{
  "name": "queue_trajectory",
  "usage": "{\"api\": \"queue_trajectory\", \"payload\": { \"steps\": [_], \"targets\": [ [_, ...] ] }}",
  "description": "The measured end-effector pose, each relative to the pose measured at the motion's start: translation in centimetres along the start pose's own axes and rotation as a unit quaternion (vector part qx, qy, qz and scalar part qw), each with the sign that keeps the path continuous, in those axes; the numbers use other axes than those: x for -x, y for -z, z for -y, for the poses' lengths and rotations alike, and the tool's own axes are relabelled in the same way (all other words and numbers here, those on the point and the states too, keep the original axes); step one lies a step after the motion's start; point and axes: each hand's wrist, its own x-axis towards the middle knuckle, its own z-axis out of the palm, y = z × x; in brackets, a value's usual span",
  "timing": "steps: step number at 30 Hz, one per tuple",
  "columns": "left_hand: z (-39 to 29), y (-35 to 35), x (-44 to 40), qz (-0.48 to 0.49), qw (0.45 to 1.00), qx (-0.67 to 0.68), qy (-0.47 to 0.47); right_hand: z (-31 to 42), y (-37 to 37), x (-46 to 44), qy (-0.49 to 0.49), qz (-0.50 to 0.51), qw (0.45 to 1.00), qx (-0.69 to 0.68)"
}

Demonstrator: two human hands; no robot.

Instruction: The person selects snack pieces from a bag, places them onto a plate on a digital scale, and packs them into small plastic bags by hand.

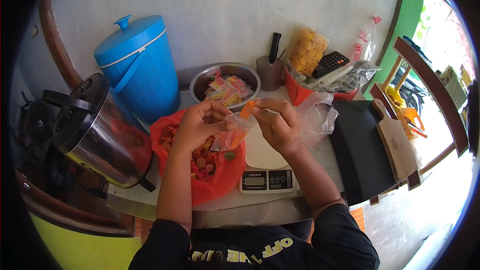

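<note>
My left hand [206, 124] is closed on the edge of a small clear plastic bag [231, 139], which has something orange inside. At the bag's open mouth, my right hand [278, 122] pinches an orange snack piece [248, 107]. Below my left hand lies a red plastic bag [220, 188] full of colourful wheel-shaped snack pieces [202, 164]. A white kitchen scale [266, 151] is under and between my hands; its display looks blank.
Behind my hands, a steel bowl [194, 86] contains several filled packets. A blue cooler jug [145, 75] and a steel pot [112, 140] stand left. To the right are a red basket [296, 90], a loose clear bag [317, 115], a black case [354, 155] and a wooden board [392, 142].
</note>
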Motion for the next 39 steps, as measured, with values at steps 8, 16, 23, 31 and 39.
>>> {"api": "queue_trajectory", "payload": {
  "steps": [8, 16, 23, 31, 39],
  "targets": [
    [0.0, 0.1, 0.0, -0.03, 0.999, 0.012, -0.02, 1.6, -1.3, 0.4, -0.099, 0.006, 0.989, -0.109],
    [0.2, 0.6, -0.1, -0.029, 0.999, 0.034, -0.011, 0.9, -1.2, 0.0, -0.174, 0.067, 0.967, -0.173],
    [0.4, -1.6, -0.1, -0.023, 0.994, 0.104, 0.019, 0.6, -1.4, 1.0, -0.178, 0.042, 0.975, -0.124],
    [-0.5, -0.6, -0.1, -0.065, 0.995, 0.08, -0.005, -0.4, 0.2, -0.9, -0.192, 0.148, 0.941, -0.236],
    [0.2, -0.9, -0.4, -0.069, 0.997, 0.034, -0.032, 0.1, 0.9, -1.5, -0.185, 0.238, 0.916, -0.263]
  ]
}}
